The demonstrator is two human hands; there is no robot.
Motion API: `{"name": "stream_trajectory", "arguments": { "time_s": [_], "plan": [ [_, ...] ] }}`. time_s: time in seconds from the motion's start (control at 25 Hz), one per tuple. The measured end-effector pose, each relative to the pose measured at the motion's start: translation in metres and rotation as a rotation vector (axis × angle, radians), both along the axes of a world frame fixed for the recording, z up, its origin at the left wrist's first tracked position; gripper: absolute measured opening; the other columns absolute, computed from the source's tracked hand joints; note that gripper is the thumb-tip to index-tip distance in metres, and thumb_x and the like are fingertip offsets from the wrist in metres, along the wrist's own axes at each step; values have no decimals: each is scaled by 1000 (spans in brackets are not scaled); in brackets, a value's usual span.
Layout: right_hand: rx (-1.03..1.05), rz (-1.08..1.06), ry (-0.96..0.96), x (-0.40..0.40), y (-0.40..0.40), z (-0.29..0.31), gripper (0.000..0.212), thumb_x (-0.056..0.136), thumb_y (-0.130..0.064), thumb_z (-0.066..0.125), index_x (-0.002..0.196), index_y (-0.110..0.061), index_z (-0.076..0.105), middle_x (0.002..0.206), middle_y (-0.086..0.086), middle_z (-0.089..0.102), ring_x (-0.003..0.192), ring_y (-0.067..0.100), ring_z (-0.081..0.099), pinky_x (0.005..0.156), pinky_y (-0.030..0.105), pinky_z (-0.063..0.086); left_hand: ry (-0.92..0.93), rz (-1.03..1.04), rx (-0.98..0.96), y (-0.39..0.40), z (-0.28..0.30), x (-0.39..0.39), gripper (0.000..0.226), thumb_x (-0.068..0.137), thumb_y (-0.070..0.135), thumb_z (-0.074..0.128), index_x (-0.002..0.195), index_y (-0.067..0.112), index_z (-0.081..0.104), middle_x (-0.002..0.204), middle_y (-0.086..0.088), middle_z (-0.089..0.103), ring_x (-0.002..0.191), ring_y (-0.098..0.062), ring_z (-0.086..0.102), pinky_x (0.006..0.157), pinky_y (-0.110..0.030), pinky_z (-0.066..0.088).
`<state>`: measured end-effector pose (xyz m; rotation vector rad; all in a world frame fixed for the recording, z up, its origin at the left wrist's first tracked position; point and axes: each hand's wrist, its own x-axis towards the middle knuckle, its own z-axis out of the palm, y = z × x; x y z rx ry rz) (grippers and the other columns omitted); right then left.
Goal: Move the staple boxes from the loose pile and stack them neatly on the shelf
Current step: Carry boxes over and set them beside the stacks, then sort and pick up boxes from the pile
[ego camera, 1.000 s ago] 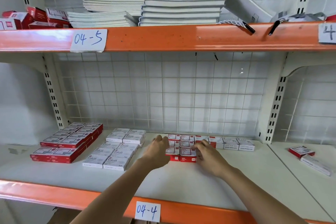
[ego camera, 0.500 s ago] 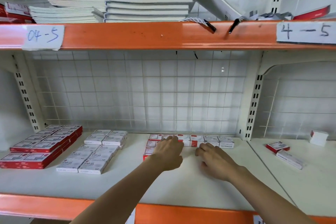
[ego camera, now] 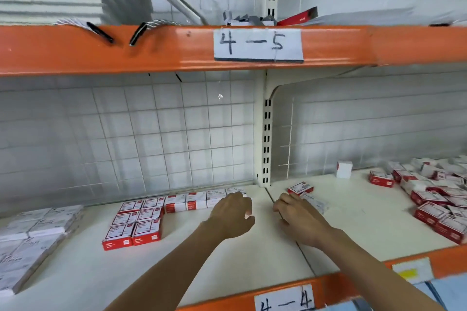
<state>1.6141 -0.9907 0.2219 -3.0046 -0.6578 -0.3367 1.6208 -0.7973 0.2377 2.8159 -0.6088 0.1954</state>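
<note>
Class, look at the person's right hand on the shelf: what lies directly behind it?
Behind the right hand lie a red-and-white staple box and a white box. The hand covers the white box's near end, so any finger contact is hidden.

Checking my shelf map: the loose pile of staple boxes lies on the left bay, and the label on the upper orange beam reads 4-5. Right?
Not quite. The head view shows the loose pile of staple boxes on the right bay, past the upright post; the left bay holds the neat rows. The label does read 4-5.
</note>
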Motion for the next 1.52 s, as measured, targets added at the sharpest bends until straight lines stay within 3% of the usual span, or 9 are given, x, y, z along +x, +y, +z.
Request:
{"name": "stream_trajectory", "arguments": {
  "time_s": [0.16, 0.44, 0.68, 0.8, 0.96, 1.16, 1.32, 1.4, 1.52],
  "plan": [
    [62, -81, 40, 4, -50, -9, 38, 91, -16, 42, 128, -18, 47, 136, 2, 42, 125, 19, 37, 98, 29, 36, 21, -46, -90, -53, -2, 9, 21, 88, 29, 54, 102, 14, 61, 108, -7, 55, 105, -23, 53, 87, -30, 43],
    [79, -208, 20, 7, -144, -13, 35, 89, -23, 42, 124, -21, 50, 123, -1, 50, 114, 18, 42, 90, 29, 40, 33, -106, -141, -144, -13, 18, 23, 86, 26, 56, 105, 14, 62, 115, -7, 58, 109, -23, 55, 91, -31, 45],
    [63, -589, 38, -13, -240, -3, 51, 87, -42, 50, 134, -25, 39, 137, 3, 36, 131, 26, 28, 105, 41, 29, 33, -174, -186, -221, -20, 24, 21, 87, 25, 55, 104, 14, 61, 106, -7, 58, 102, -21, 56, 86, -30, 45],
    [84, -743, 93, -26, -273, -5, 59, 83, -47, 52, 135, -27, 34, 139, 6, 30, 132, 31, 24, 104, 47, 31, 44, -206, -203, -249, -23, 22, 22, 87, 28, 55, 105, 16, 60, 107, -5, 56, 102, -18, 55, 86, -27, 44],
    [134, -635, 79, -30, -289, -11, 56, 83, -44, 56, 132, -24, 40, 134, 6, 33, 127, 27, 27, 100, 43, 40, 79, -254, -218, -281, -24, 23, 26, 88, 29, 56, 109, 15, 59, 106, -6, 58, 100, -19, 56, 83, -23, 40],
    [351, -387, 110, -27, -290, -13, 71, 74, -49, 71, 135, -26, 43, 130, 0, 36, 123, 18, 29, 104, 30, 32, 174, -223, -289, -308, -23, 25, 45, 88, 42, 58, 125, 15, 53, 119, -3, 55, 107, -14, 54, 83, -17, 37],
    [614, -228, 301, -33, -290, -10, 91, 64, -53, 78, 139, -28, 33, 133, -12, 33, 126, 10, 35, 106, 29, 35, 212, -205, -290, -323, -22, 24, 47, 82, 48, 63, 115, 14, 59, 112, -7, 58, 100, -17, 54, 81, -27, 42],
    [610, -252, 315, -35, -296, -10, 92, 64, -52, 79, 138, -24, 32, 128, -13, 32, 124, 9, 36, 102, 26, 36, 234, -191, -305, -324, -21, 27, 47, 81, 47, 66, 112, 12, 61, 110, -7, 60, 99, -17, 54, 81, -29, 43],
    [508, -279, 307, -35, -302, -11, 76, 65, -54, 77, 126, -25, 42, 121, -8, 39, 114, 8, 39, 96, 24, 37, 284, -191, -353, -316, -18, 29, 41, 80, 37, 70, 113, 13, 63, 114, -3, 62, 93, -9, 53, 78, -20, 41]
  ]
}}
